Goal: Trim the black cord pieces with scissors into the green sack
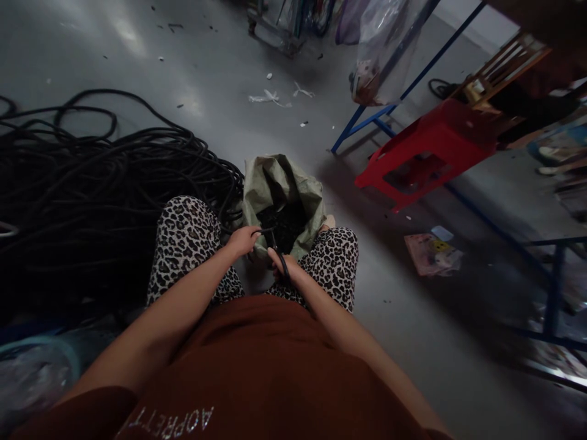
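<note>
Black cable (275, 241) is gripped by both hands just in front of the green sack (275, 183), which stands open between the knees. The left hand (242, 239) is closed on one end, the right hand (283, 266) on the other. A black cable pile (92, 195) lies left of the sack, a red stool (431, 146) well to its right.
</note>
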Available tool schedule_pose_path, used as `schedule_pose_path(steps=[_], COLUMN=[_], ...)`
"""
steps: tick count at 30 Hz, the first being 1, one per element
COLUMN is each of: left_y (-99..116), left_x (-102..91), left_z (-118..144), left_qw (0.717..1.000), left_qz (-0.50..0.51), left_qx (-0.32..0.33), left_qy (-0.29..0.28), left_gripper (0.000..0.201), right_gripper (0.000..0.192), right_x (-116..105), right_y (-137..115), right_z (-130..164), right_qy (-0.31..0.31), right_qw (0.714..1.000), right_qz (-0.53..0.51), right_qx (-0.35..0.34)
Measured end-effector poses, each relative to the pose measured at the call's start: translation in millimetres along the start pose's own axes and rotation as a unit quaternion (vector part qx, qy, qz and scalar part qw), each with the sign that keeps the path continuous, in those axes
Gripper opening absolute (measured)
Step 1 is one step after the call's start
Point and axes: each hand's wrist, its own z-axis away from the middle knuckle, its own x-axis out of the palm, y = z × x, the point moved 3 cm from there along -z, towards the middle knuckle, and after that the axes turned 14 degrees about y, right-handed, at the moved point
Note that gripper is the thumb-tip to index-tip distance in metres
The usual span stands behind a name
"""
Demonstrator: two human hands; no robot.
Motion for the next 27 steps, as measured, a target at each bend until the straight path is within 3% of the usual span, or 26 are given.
schedule_pose_path(steps=[18, 27], left_y=[5.6, 1.1], left_x=[3.6, 10.4], left_z=[6.4, 4.9], left_qw=[0.988, 0.992], left_qz=[-0.083, -0.045], left_qx=[0.128, 0.105], left_qy=[-0.025, -0.055], left_gripper=[0.034, 0.037], right_gripper=[0.077, 0.075], right_x=[2.3, 0.1], right_y=[-1.2, -2.4], right_z=[2.4, 5.0], right_qy=[-0.026, 0.001], right_qw=[0.999, 1.0], right_qz=[0.03, 0.021], right_qx=[0.029, 0.004])
